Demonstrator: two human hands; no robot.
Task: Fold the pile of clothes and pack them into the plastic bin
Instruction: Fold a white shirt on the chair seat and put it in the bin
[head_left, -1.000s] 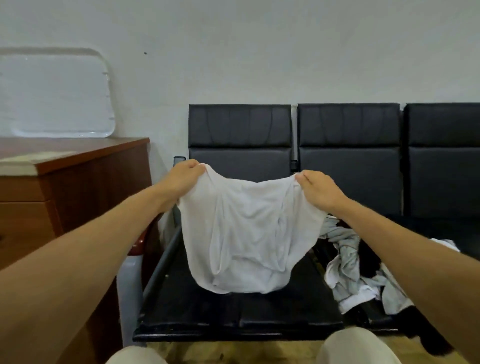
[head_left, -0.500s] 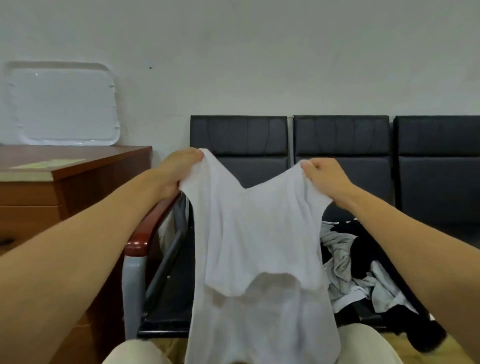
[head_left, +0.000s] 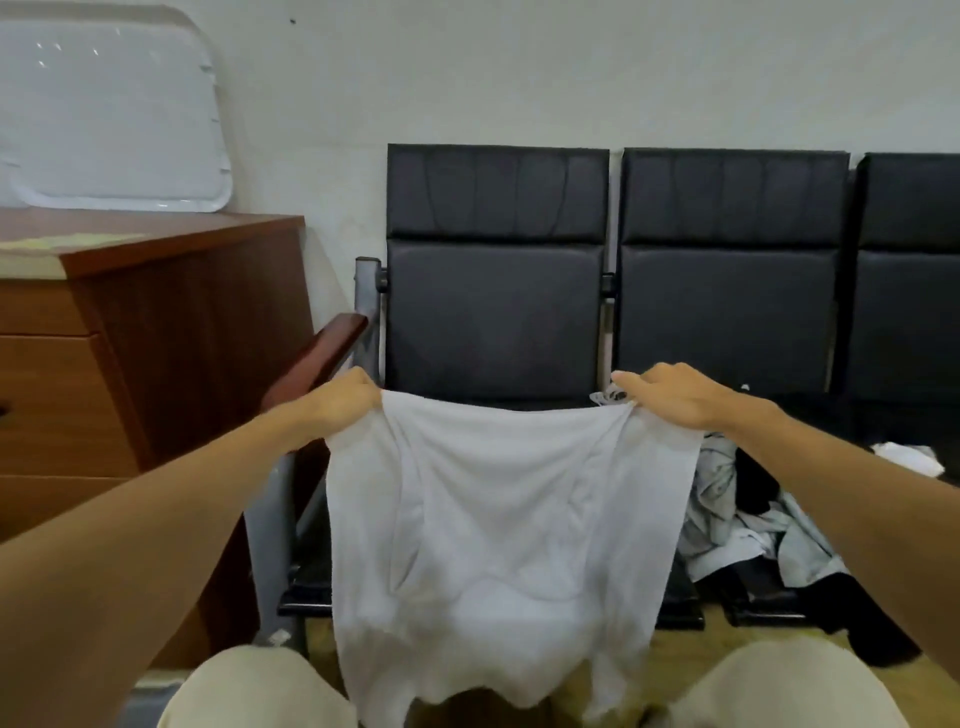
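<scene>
The left hand (head_left: 343, 402) and the right hand (head_left: 670, 397) each pinch a top corner of the white shirt (head_left: 493, 519), which hangs spread before the black chair (head_left: 493, 322) — to fold it well, I'd judge, the top edge wants pulling level and taut, then laying flat on the seat. The pile of clothes (head_left: 753, 519) lies on the next seat (partly behind the right forearm), and I cannot tell whether the pale plastic shape (head_left: 104, 119) on the wooden cabinet (head_left: 182, 338) is the bin or only a lid.
</scene>
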